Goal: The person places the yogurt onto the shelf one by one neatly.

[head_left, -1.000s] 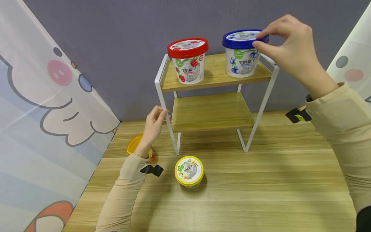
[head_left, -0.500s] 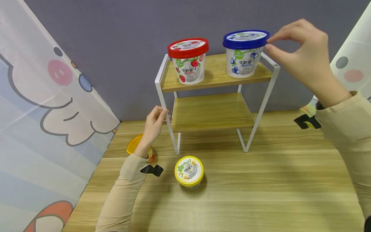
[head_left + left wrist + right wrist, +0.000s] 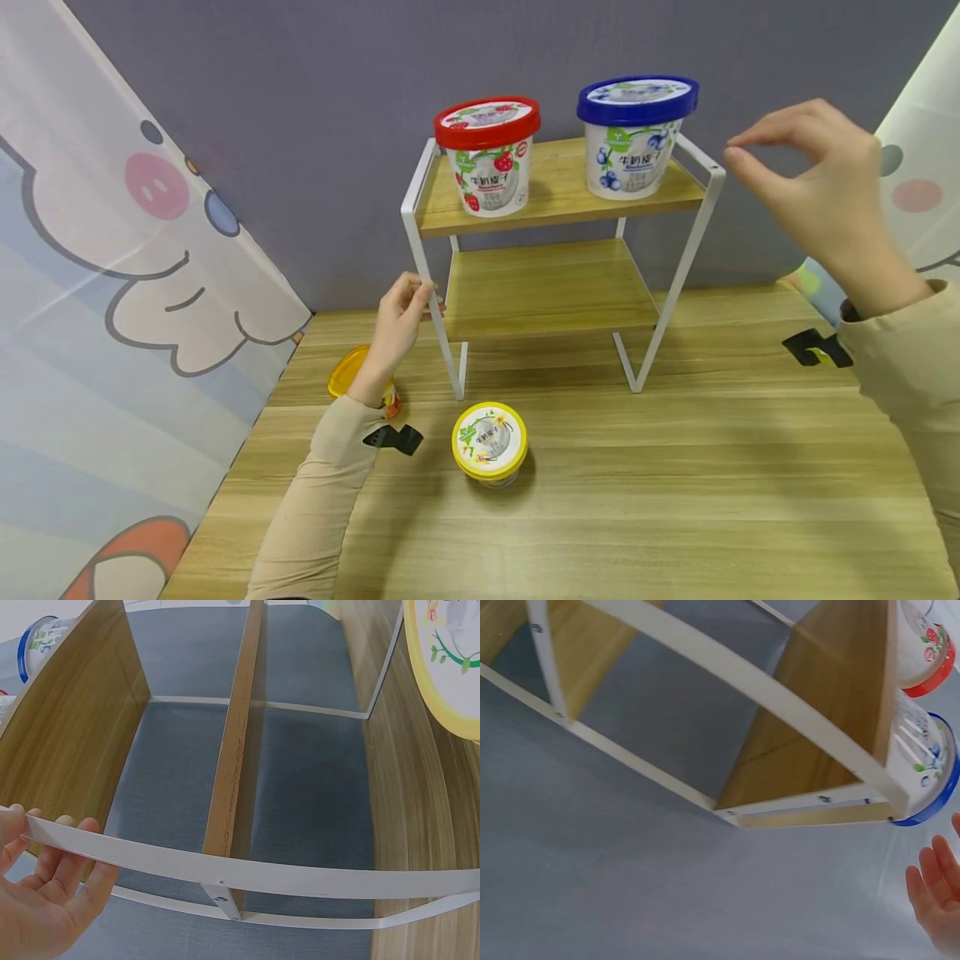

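A two-tier shelf with a white metal frame and wooden boards stands on the wooden table. My left hand holds its left front leg between thumb and fingers; in the left wrist view the hand has its fingertips around the white bar. On the top board a red-lidded tub is at the left and a blue-lidded tub at the right, both upright. Right of the blue lid, my right hand hangs in the air holding nothing, thumb and forefinger close together; the right wrist view shows its fingers relaxed.
A yellow-lidded tub stands on the table in front of the shelf. Partly behind the left wrist is an orange-lidded tub. A grey wall rises behind, with cartoon-print curtains at both sides.
My right hand has let go of the blue-lidded tub's lid and moved right and slightly down. The left hand and all the tubs have stayed in place.
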The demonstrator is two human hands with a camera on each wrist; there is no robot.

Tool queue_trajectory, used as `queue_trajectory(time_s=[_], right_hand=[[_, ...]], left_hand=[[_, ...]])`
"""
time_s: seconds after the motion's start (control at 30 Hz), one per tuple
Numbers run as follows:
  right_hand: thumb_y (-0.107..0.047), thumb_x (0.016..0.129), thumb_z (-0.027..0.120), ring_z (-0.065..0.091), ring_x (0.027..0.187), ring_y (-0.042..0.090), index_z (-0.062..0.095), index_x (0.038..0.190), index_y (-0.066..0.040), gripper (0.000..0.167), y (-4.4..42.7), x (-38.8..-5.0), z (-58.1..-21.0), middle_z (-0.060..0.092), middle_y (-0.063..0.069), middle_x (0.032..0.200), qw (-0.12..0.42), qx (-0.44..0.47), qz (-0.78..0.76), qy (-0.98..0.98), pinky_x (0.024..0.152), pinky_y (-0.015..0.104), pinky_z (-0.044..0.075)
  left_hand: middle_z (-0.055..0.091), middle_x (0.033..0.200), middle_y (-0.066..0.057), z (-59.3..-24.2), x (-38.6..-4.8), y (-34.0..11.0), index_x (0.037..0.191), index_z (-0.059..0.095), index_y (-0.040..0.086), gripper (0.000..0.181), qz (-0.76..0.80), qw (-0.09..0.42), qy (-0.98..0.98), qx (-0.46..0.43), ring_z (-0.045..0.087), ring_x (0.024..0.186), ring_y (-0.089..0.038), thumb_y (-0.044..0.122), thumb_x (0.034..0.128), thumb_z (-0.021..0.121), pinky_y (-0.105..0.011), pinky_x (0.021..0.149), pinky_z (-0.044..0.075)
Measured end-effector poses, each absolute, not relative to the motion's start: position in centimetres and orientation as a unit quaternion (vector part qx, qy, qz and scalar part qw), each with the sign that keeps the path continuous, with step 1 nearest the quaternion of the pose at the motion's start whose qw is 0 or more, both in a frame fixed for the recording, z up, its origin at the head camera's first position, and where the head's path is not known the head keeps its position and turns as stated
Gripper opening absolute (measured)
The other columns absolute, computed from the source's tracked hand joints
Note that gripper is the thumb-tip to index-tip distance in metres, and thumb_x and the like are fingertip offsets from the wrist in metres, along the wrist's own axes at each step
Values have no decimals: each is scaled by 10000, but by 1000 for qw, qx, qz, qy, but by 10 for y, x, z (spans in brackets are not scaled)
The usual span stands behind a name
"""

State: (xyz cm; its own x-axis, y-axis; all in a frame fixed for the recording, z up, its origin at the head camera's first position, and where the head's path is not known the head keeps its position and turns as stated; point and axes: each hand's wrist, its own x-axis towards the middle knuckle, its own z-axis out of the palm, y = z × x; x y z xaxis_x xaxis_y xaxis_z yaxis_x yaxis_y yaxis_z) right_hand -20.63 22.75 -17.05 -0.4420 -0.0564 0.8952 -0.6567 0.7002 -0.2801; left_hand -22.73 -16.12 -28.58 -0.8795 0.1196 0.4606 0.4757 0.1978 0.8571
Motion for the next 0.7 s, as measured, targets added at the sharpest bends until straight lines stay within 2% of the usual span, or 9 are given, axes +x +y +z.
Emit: queue_trajectory(time_s=[0.13, 0.27, 0.5, 0.7], right_hand=[[-78, 781, 652, 472, 839, -95, 664, 853, 68, 163, 234, -207, -182, 510, -330, 847, 468, 206, 334, -792, 776, 102, 348], [-106, 799, 636, 478, 826, -86, 669, 884, 51, 182, 240, -207, -195, 528, -296, 836, 454, 180, 361, -795, 772, 96, 353], [-88, 809, 621, 503, 795, -92, 670, 904, 28, 157, 245, -209, -216, 529, -272, 823, 432, 164, 383, -800, 749, 56, 378], [-126, 835, 600, 504, 777, -122, 662, 891, 17, 166, 246, -208, -234, 520, -277, 823, 406, 155, 393, -810, 744, 48, 380]], left_hand=[[561, 778, -42, -288, -230, -162, 964, 485, -106, 233, -605, 149, -755, -201, 619, 701, -133, 116, 939, 419, -362, 686, 540], [559, 782, -39, -288, -229, -161, 973, 480, -113, 247, -604, 149, -756, -205, 606, 692, -75, 124, 941, 417, -389, 696, 536], [553, 780, -51, -288, -229, -162, 975, 478, -118, 244, -602, 149, -758, -202, 606, 695, -92, 115, 941, 415, -304, 671, 543], [557, 788, -78, -287, -229, -162, 974, 479, -120, 242, -604, 149, -757, -199, 605, 687, -66, 112, 939, 419, -305, 674, 542]])
